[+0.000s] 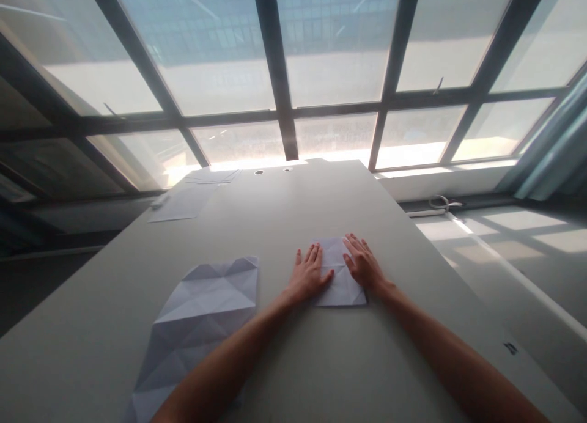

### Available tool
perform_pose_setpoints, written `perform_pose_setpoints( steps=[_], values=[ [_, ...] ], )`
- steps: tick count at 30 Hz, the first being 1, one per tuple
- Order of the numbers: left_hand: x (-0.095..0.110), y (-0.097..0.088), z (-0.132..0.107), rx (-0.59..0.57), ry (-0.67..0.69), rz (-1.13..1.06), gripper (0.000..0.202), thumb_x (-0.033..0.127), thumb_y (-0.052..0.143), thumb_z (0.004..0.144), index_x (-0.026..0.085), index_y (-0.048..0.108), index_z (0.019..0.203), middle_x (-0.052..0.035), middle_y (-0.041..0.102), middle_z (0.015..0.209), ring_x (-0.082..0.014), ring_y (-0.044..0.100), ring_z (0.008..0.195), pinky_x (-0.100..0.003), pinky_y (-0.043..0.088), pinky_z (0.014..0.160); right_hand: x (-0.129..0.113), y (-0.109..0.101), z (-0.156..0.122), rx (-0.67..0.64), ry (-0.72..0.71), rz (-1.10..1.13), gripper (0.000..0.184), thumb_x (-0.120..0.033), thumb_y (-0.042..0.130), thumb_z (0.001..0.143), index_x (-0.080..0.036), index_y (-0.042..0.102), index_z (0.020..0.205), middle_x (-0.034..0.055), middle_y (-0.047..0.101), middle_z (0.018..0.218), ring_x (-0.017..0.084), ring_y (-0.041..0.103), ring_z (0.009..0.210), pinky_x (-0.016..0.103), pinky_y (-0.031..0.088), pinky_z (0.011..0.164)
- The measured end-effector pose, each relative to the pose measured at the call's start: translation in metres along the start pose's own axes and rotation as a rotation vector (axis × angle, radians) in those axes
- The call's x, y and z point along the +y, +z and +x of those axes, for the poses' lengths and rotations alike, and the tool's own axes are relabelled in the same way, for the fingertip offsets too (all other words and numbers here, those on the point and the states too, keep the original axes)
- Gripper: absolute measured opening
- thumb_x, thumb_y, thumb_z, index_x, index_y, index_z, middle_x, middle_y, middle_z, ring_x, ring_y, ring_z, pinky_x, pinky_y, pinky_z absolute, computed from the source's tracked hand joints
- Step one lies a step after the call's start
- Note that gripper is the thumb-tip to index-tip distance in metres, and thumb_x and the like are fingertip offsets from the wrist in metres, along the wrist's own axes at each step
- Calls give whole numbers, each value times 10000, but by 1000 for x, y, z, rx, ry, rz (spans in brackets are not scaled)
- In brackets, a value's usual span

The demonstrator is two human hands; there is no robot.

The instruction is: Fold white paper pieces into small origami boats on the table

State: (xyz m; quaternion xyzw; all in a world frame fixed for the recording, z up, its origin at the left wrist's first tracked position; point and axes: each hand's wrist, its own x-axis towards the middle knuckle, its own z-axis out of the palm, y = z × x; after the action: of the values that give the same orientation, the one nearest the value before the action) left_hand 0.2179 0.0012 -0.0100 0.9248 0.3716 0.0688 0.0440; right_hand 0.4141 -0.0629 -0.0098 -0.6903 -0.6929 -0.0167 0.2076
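Note:
A folded sheet of white paper (339,290) lies flat on the white table, with crease lines across its face. My left hand (309,274) rests on its left edge, fingers stretched out and the thumb reaching over the paper. On the right edge lies my right hand (363,264), palm down with the fingers extended. Both hands press on the paper and neither grips it. Left of them is a larger creased sheet of paper (206,297), its folds standing slightly up; my left forearm covers part of it.
Several white sheets (181,204) lie at the far left of the table (275,221). Two round holes pierce the tabletop near its far end. Windows stand behind, with a curtain (545,142) at right. A coiled cable (439,203) lies beyond the right edge.

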Motion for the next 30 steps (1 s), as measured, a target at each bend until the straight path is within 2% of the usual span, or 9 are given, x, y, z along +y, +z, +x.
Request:
perform_pose_setpoints(
  steps=[5,11,14,17,20,22,24,26,30],
  values=[
    [-1,-1,-1,0,105,-7,696,576,268,973,165,227,1534,-118,215,1592,-268,138,1480,-541,67,1181,-12,4,-5,-184,-140,12,576,-370,327,982,-121,323,1502,115,291,1563,205,195,1462,450,103,1189],
    [-4,-7,-4,-35,185,-3,722,604,279,966,166,220,1537,-109,203,1596,-251,131,1482,-495,74,1190,3,9,0,-204,11,-85,546,-324,274,993,-168,294,1515,86,236,1584,227,173,1467,543,75,1172],
    [-4,-9,-3,-46,185,-3,745,624,279,959,157,220,1536,-114,183,1600,-257,124,1483,-496,71,1189,20,8,1,-120,158,-113,534,-211,291,959,-125,360,1482,140,275,1568,262,201,1458,585,119,1152],
    [-3,-9,-3,-57,177,-3,751,629,287,953,166,212,1539,-108,169,1603,-255,122,1484,-496,60,1190,28,4,1,46,231,-70,524,-103,320,896,-65,470,1397,199,320,1538,280,207,1454,574,167,1148],
    [-1,-8,-3,-44,141,0,742,619,318,948,180,222,1538,-101,180,1602,-268,132,1481,-524,30,1186,21,-2,-1,272,142,72,538,-28,300,849,-92,551,1321,160,345,1534,232,184,1464,509,212,1162],
    [0,-8,-3,-27,112,-2,734,605,339,946,183,228,1537,-103,192,1598,-277,144,1478,-550,19,1179,10,-6,-2,357,25,172,576,-2,292,826,-144,567,1310,102,379,1523,190,192,1461,482,216,1174],
    [1,-7,-3,-16,99,-7,734,599,352,944,186,226,1538,-105,199,1596,-282,152,1476,-564,30,1175,-2,-8,-4,310,-104,215,594,-1,299,822,-174,561,1326,74,404,1511,171,208,1456,468,210,1181],
    [1,-6,-3,-9,106,-11,735,605,350,943,193,224,1539,-104,204,1596,-286,154,1475,-568,51,1173,-12,-6,-4,173,-214,192,581,-23,317,841,-179,543,1353,71,378,1530,172,187,1462,456,196,1186],
    [1,-4,-4,5,114,-8,723,605,332,949,194,235,1537,-104,225,1591,-300,171,1470,-569,82,1170,-19,4,-3,-78,-179,62,505,-231,362,956,-154,431,1450,117,260,1577,234,149,1472,493,143,1182]
  ],
)
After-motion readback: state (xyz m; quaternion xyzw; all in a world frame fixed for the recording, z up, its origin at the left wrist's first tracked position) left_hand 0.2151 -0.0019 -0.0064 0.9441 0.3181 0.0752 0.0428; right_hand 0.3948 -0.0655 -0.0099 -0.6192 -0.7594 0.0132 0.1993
